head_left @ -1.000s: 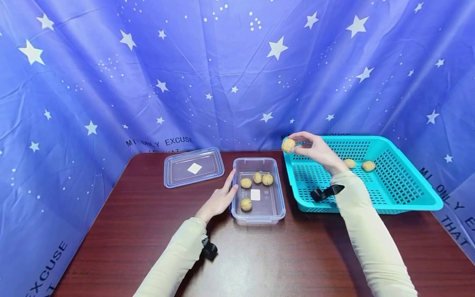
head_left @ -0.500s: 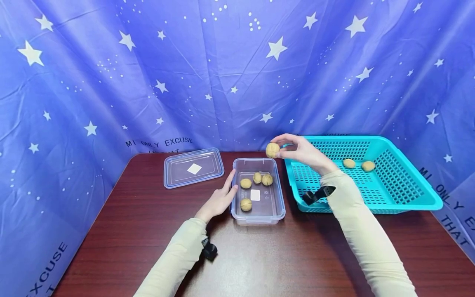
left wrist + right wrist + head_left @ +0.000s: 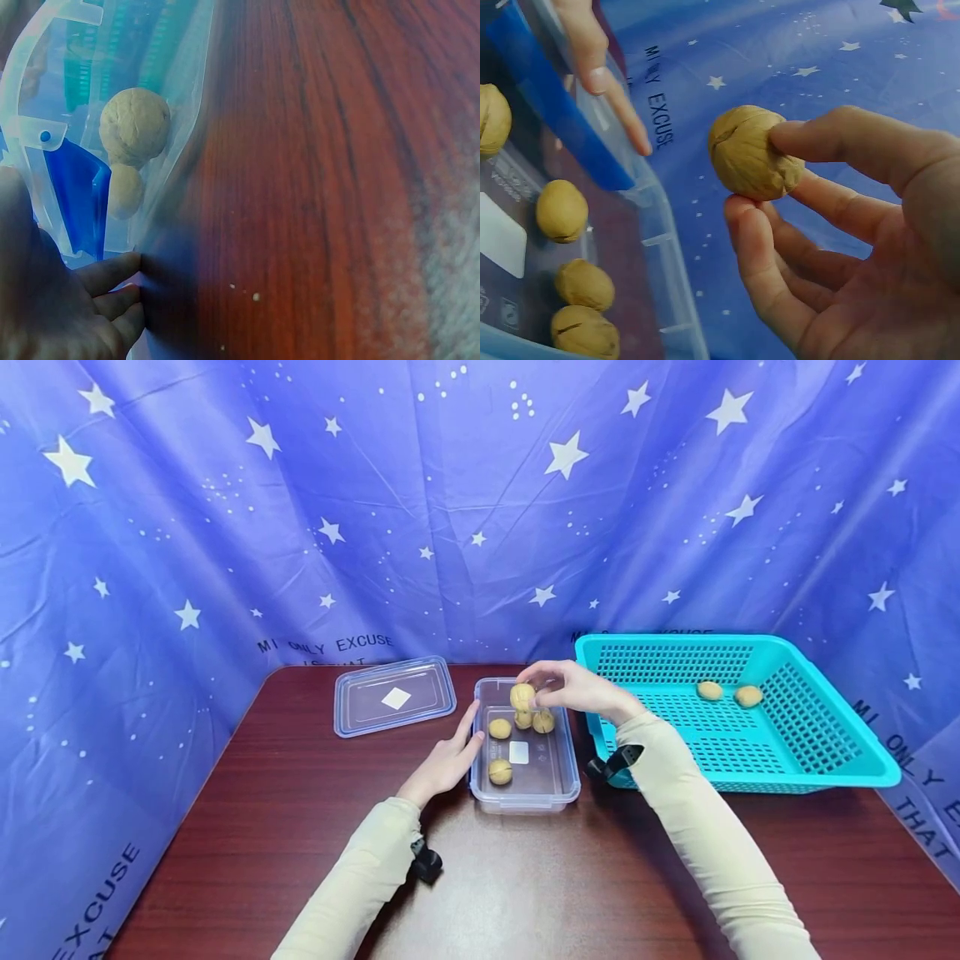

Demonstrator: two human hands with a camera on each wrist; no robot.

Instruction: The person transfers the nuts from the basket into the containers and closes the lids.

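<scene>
A walnut [image 3: 748,152] is pinched between the thumb and fingers of my right hand [image 3: 573,687], over the far part of a clear plastic box [image 3: 561,768]. Several more walnuts lie inside the box, one near its front left [image 3: 500,772]. My left hand [image 3: 442,767] rests with fingers extended against the box's left side. In the left wrist view, its fingers [image 3: 112,274] sit beside a blue side clip [image 3: 79,199] on the box wall.
To the right stands a turquoise perforated basket [image 3: 825,727] with two walnuts [image 3: 709,691] in it. A clear lid [image 3: 397,697] lies on the brown table [image 3: 300,793] at the back left. A blue starry curtain [image 3: 420,510] hangs behind the table.
My right hand has carried the walnut leftward and down, from the basket's left edge to over the box. The left hand has stayed against the box.
</scene>
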